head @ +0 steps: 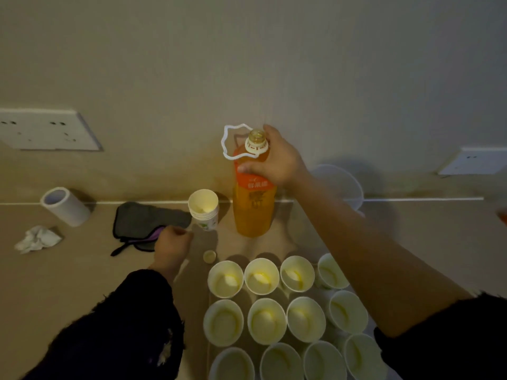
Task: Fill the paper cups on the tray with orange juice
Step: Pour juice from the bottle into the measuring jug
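An uncapped orange juice bottle (pixel 253 209) with an orange label and a white carry loop stands upright on the counter. My right hand (pixel 277 160) grips its shoulder just below the open neck. Its small yellow cap (pixel 209 256) lies on the counter in front. Several white paper cups (pixel 262 275) stand in rows on the tray (pixel 212 344) at the bottom; the nearer rows hold a little yellow liquid. A stack of spare cups (pixel 203 209) stands left of the bottle. My left hand (pixel 171 246) is curled closed on the counter by a dark cloth; I see nothing in it.
A dark grey cloth with purple trim (pixel 142 223) lies left of the cup stack. A roll of white tape (pixel 65 205) and a crumpled tissue (pixel 37 238) sit further left. A clear plastic tub (pixel 340 185) stands behind my right arm. The wall carries sockets (pixel 46 130).
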Motion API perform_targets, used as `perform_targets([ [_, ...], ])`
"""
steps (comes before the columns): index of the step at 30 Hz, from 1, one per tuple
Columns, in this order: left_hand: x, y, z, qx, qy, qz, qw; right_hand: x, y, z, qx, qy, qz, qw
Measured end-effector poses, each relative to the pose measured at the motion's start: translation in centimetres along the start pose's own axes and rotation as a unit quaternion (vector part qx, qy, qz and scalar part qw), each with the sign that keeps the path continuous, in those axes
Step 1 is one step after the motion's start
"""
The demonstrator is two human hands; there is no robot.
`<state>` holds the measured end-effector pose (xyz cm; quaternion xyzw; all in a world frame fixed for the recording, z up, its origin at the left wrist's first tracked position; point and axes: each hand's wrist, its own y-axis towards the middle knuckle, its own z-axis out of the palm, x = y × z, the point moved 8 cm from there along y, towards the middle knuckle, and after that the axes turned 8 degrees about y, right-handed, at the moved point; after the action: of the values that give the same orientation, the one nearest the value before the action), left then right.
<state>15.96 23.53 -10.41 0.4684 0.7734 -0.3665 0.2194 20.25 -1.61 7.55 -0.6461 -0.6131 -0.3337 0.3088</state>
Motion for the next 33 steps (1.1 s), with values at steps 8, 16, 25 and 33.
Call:
perform_targets([
  [8,-5.3,-3.9,-0.3,0.141,-0.178,-0.015,0.974,4.7,-3.5,-2.2,-0.184,-0.146,-0.142,0.961],
  [16,-10.5,-5.8,0.7,0.224,-0.298,-0.027,0.927,8.0,-2.2,2.2,-0.103,-0.339,-0.205,0.912],
  [25,-11.9,-5.7,2.2,0.262,-0.303,-0.058,0.914,8.9,-1.7,1.7,-0.065,-0.286,-0.099,0.951],
  [33,-11.9,-6.8,3.6,0.275,-0.274,-0.057,0.920,5.3,0.0,-2.0,0.003,0.128,0.095,0.987],
])
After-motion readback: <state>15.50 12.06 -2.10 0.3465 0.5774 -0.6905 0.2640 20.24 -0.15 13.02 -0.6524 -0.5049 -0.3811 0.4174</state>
